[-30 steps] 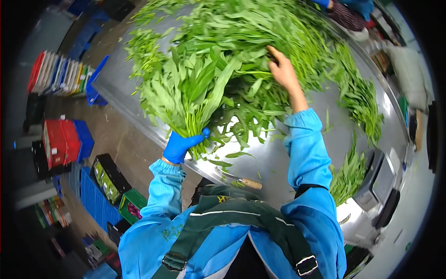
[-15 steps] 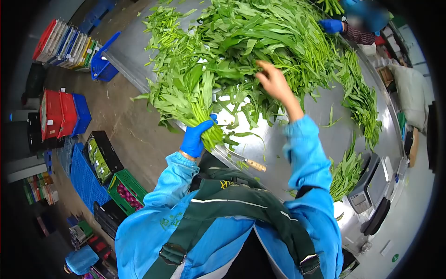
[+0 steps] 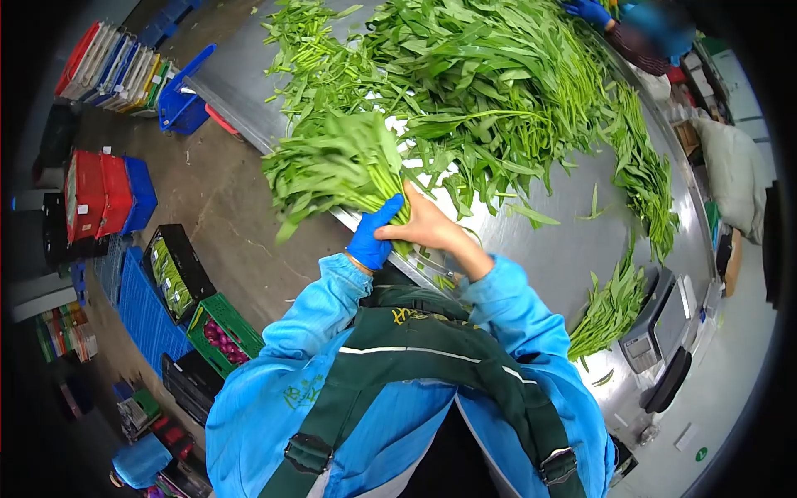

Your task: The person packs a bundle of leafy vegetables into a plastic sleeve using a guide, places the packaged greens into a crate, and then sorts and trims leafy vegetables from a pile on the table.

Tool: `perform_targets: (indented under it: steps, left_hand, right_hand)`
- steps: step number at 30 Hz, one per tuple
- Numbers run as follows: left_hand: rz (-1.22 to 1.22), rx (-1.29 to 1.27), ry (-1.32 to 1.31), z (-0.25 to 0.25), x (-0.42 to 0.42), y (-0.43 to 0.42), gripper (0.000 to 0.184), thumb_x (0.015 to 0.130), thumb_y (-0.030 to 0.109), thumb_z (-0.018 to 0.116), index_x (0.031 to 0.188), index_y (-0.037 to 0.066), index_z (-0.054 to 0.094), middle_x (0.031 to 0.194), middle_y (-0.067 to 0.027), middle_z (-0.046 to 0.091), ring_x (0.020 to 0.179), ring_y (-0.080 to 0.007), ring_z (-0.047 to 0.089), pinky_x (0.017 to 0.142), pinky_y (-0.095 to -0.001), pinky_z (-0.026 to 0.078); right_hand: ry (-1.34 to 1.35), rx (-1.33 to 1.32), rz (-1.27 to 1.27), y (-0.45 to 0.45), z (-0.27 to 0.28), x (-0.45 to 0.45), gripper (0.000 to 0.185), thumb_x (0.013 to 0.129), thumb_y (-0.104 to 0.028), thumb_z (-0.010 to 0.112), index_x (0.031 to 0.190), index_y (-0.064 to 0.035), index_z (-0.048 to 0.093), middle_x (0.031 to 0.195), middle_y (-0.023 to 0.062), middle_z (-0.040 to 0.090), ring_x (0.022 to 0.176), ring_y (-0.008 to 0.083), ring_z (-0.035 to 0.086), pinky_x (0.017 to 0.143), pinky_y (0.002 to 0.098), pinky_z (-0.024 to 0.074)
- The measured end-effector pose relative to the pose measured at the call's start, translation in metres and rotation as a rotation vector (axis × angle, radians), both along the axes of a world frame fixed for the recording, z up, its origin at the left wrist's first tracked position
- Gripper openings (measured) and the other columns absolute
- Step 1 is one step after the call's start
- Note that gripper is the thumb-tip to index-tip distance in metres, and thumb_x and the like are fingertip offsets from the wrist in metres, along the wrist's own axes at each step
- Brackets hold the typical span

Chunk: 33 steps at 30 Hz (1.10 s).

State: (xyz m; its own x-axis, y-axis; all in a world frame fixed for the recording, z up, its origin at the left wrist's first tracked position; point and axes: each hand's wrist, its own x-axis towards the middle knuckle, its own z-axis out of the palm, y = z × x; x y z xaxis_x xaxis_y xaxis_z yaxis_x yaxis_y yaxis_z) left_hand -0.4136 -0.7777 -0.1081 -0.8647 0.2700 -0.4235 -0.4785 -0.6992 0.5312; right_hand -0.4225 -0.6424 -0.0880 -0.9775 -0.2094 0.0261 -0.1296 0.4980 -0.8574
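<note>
A bunch of water spinach (image 3: 336, 162) is held over the near left edge of the metal table (image 3: 573, 207), its leaves pointing away to the left. My left hand (image 3: 372, 239), in a blue glove, is wrapped round the stems. My bare right hand (image 3: 427, 224) grips the same stems from the right, its thumb close to the gloved fingers. Beyond both hands lies a large heap of water spinach (image 3: 490, 83). The knife seen earlier near the table edge is now mostly hidden by my right forearm.
Smaller bunches (image 3: 610, 315) lie at the right beside a weighing scale (image 3: 652, 328). Across the table a co-worker's blue-gloved hand (image 3: 589, 12) is at the heap. On the floor to the left stand red crates (image 3: 104, 195) and a green crate of purple produce (image 3: 222, 336).
My right hand has come back from the heap to the left and closed on the bunch. The bunch has tilted further left. The co-worker's hand has moved away from the heap's side.
</note>
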Motion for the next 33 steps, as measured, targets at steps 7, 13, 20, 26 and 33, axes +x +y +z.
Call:
perform_targets:
  steps: [7, 13, 20, 26, 33]
  left_hand:
    - [-0.602, -0.304, 0.127, 0.02, 0.003, -0.005, 0.048, 0.092, 0.033, 0.056, 0.128, 0.002, 0.049, 0.121, -0.0094, 0.057, 0.109, -0.0173, 0.053, 0.096, -0.0329, 0.041]
    - [-1.13, -0.771, 0.398, 0.05, -0.021, -0.006, 0.056, 0.083, 0.043, 0.065, 0.119, 0.0, 0.056, 0.1, -0.0072, 0.064, 0.09, -0.0144, 0.058, 0.081, -0.0293, 0.046]
    - [-1.717, -1.273, 0.905, 0.134, -0.044, -0.008, 0.058, 0.071, 0.032, 0.078, 0.116, 0.001, 0.057, 0.1, -0.015, 0.063, 0.091, -0.0269, 0.061, 0.078, -0.035, 0.049]
    - [-0.734, -1.186, 2.123, 0.138, -0.059, 0.038, 0.093, 0.058, 0.035, 0.081, 0.138, 0.012, 0.038, 0.104, -0.0155, 0.063, 0.09, -0.0348, 0.062, 0.079, -0.0395, 0.05]
    - [-1.204, -1.019, 1.258, 0.089, -0.081, 0.021, 0.078, 0.062, 0.025, 0.074, 0.132, 0.007, 0.044, 0.102, -0.0191, 0.065, 0.088, -0.0332, 0.065, 0.079, -0.0381, 0.051]
  right_hand:
    - [-0.598, -0.549, 0.144, 0.039, -0.004, 0.014, 0.056, 0.074, -0.015, 0.073, 0.123, -0.0004, 0.051, 0.115, 0.0095, 0.061, 0.102, 0.0166, 0.055, 0.09, 0.0292, 0.044]
    - [-0.71, -0.646, 0.068, 0.044, -0.013, 0.021, 0.049, 0.075, -0.006, 0.067, 0.121, 0.0009, 0.051, 0.11, 0.0084, 0.061, 0.096, 0.0146, 0.056, 0.086, 0.028, 0.0455]
    - [-0.841, -0.853, 0.017, 0.079, 0.004, 0.034, 0.044, 0.071, -0.006, 0.067, 0.113, 0.0003, 0.054, 0.094, 0.0063, 0.062, 0.083, 0.0137, 0.059, 0.072, 0.0277, 0.05]
    - [-0.913, -0.549, 0.42, 0.079, 0.044, 0.032, 0.045, 0.072, -0.012, 0.069, 0.114, 0.0004, 0.055, 0.098, 0.007, 0.063, 0.085, 0.0143, 0.059, 0.076, 0.0285, 0.0494]
    - [-0.807, -0.792, -0.252, 0.122, 0.016, 0.079, 0.039, 0.085, -0.032, 0.062, 0.109, -0.0022, 0.061, 0.114, 0.012, 0.061, 0.095, 0.0201, 0.06, 0.08, 0.0334, 0.0486]
